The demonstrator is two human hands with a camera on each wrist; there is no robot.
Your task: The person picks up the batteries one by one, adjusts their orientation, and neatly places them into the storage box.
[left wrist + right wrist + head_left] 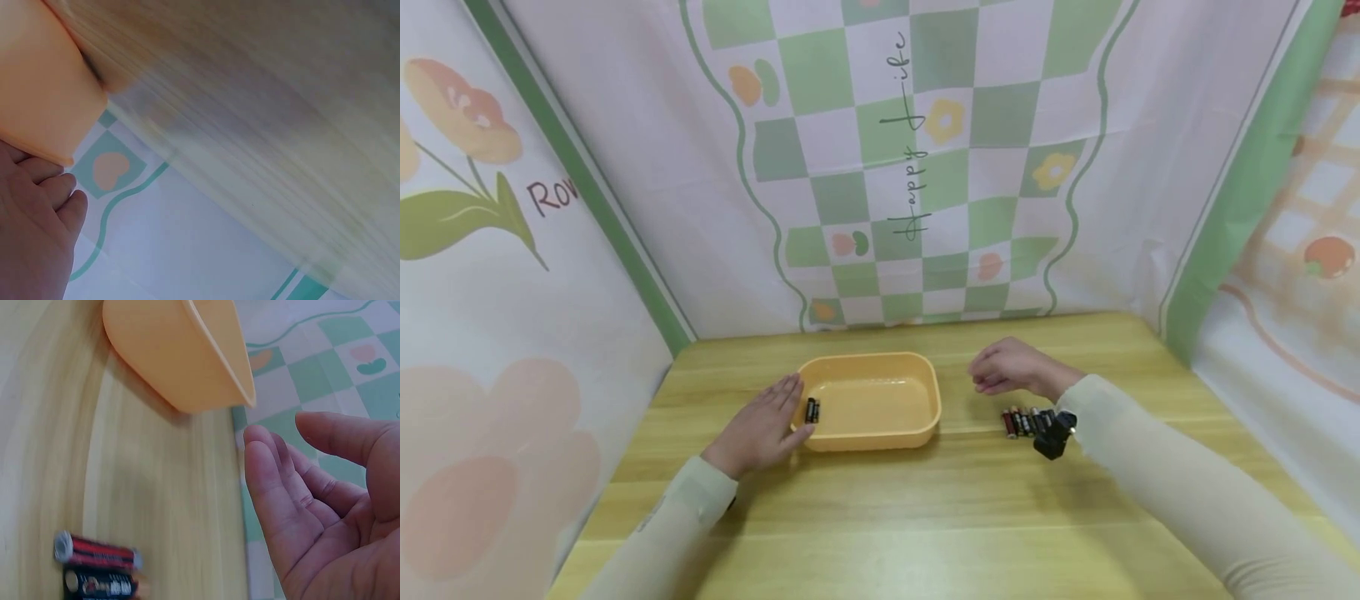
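A shallow orange-yellow plastic basin [880, 442] stands on the table, with a couple of small black batteries [812, 411] lying at its left end. My left hand [762, 427] rests on the basin's left rim, fingers straight and thumb at the front corner. In the left wrist view its fingertips touch the basin's edge [37, 153]. To the right of the basin, my right hand [1011, 367] hovers with loosely bent fingers and holds nothing. Thumb and forefinger are apart in the right wrist view. Just below that hand lies a row of several batteries [1022, 422], including a red one [100, 551].
The wooden table [880, 517] reaches back to a hanging cloth [887, 167] with green checks. More printed cloth hangs at the left [512, 333] and right sides. A black wrist camera [1054, 437] on the right sleeve overlaps the end of the battery row.
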